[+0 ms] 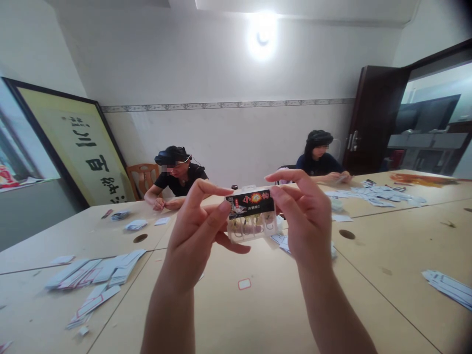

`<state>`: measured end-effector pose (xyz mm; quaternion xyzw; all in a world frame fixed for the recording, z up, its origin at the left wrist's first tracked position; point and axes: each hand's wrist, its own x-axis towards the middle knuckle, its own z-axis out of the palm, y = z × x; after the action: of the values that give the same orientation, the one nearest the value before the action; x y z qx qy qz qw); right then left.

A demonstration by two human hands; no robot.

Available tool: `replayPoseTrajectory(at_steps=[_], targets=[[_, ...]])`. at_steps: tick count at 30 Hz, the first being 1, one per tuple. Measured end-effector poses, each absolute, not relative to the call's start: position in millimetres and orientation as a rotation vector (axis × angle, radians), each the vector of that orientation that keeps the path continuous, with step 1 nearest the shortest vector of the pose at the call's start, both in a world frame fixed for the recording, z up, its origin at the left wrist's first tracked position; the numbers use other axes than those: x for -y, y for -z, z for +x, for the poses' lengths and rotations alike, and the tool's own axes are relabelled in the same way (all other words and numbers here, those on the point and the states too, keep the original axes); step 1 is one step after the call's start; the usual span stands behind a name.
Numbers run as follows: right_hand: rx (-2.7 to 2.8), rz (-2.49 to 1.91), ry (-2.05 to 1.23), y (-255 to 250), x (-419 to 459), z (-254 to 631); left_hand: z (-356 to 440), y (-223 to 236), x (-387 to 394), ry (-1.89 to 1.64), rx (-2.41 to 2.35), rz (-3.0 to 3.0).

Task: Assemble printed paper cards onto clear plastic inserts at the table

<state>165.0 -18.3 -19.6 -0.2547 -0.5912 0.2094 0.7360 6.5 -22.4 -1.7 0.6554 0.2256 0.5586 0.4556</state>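
Between my two hands, above the table, is a small clear plastic box of fish hooks (252,227). Its upper part carries a black printed label (254,204) with red and white characters, and curved hooks show through the compartments below. My left hand (201,223) grips the box's left end, thumb on the front and fingers behind and beneath. On the other end, my right hand (304,209) has its thumb at the label's upper corner; its index finger arches above the box, and its other fingers are partly hidden.
Piles of white paper slips (99,270) lie at left, with more slips (383,191) at far right and a stack (448,287) near the right edge. A red-bordered sticker (244,284) lies in front. Two people (177,182) (319,157) sit across the table (236,324).
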Motion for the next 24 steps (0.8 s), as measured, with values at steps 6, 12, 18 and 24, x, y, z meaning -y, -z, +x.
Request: replayPoseTrajectory(at_steps=[6,12,18,24], targets=[[1.283,-0.536,-0.458,19.3,18.2,164.3,7.7,0.1,25.1,-1.381,-0.557,1.614],[1.306,-0.537,-0.452,18.4,20.7,162.6,6.7,-0.6,25.4,-1.376,-0.565,1.625],[1.310,-0.560,-0.454,18.0,21.1,163.3,6.3,-0.8,24.4,-1.378,-0.562,1.604],[1.342,-0.580,-0.480,16.6,23.9,166.7,4.2,-1.4,23.8,-1.354,-0.543,1.585]])
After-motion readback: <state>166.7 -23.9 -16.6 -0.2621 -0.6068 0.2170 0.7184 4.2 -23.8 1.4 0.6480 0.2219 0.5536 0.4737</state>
